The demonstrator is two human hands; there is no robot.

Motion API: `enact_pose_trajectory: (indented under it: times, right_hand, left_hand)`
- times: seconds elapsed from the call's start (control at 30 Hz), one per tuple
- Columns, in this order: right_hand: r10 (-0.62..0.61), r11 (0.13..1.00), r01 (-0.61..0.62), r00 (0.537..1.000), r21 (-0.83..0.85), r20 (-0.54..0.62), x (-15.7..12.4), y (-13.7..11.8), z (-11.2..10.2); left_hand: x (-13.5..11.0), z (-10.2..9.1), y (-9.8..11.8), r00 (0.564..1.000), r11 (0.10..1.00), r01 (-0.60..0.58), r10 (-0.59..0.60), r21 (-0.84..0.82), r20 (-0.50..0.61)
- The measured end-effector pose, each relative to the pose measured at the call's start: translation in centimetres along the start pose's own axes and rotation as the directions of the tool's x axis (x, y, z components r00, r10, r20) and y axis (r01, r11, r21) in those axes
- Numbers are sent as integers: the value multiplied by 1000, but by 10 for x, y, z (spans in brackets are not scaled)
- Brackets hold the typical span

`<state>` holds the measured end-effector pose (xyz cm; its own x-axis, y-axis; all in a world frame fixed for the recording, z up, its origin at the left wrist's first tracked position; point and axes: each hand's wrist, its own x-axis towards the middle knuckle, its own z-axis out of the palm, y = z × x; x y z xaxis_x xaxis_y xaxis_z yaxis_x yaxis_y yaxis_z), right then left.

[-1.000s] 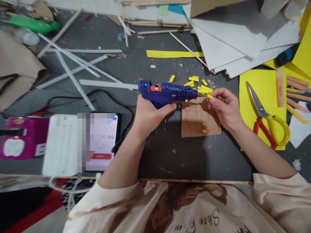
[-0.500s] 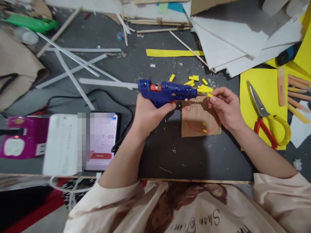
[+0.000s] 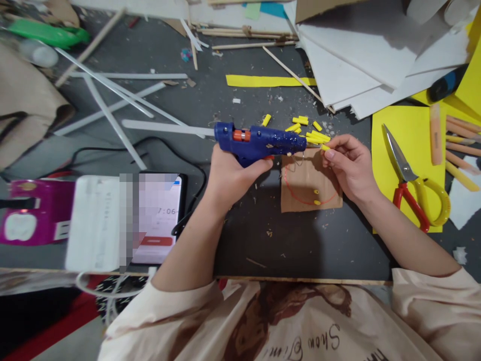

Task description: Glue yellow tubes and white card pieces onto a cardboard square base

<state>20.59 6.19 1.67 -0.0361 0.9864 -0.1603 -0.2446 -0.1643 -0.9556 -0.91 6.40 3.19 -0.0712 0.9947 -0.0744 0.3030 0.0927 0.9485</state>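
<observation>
My left hand (image 3: 235, 178) is wrapped round the handle of a blue hot glue gun (image 3: 276, 141), its thumb near the orange trigger. A long pale glue stick (image 3: 169, 128) sticks out of the gun's back. Between thumb and fingertips my right hand (image 3: 351, 165) pinches a small yellow paper roll (image 3: 324, 147) right at the gun's nozzle. Beneath lies a square of brown cardboard (image 3: 300, 180) with a red curved line drawn on it. Two yellow pieces (image 3: 316, 202) stand at the line's lower side. Several loose yellow rolls (image 3: 299, 121) lie just beyond the gun.
Scissors (image 3: 408, 175) rest on yellow paper (image 3: 387, 145) at the right. On the left are glue sticks (image 3: 112, 120), a black cable (image 3: 112, 149) and a phone (image 3: 160, 220). White sheets (image 3: 349, 65) and a yellow strip (image 3: 263, 80) lie farther back.
The glue gun has shifted very slightly to the right, its nozzle closer to the pinched yellow roll. My right hand has hardly moved.
</observation>
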Motion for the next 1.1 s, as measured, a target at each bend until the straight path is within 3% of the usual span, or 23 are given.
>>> enact_pose_trajectory:
  times: [0.23, 0.37, 0.47, 0.6, 0.73, 1.1]
  right_hand:
    - [-4, 1000, 4, 1000, 12, 20, 2, -4, -2]
    - [-21, 979, 56, 984, -197, 178, 0, -15, -6]
    - [78, 870, 114, 928, -479, 363, -6, -28, -5]
    - [158, 652, 277, 861, -706, 484, -16, -43, 1]
    - [196, 502, 362, 837, -786, 511, -21, -47, 7]
    - [202, 302, 471, 818, -829, 538, -27, -43, 12]
  left_hand:
    - [1, 0, 2, 997, 997, -36, 31, -72, -74]
    - [3, -1, -4, 986, 986, -104, 85, -134, -140]
    - [5, -2, -7, 976, 984, -127, 101, -128, -193]
    - [7, -1, -8, 969, 987, -124, 99, -101, -228]
    - [8, -1, -7, 972, 989, -106, 81, -104, -222]
    - [7, -1, -4, 970, 991, -102, 79, -89, -228]
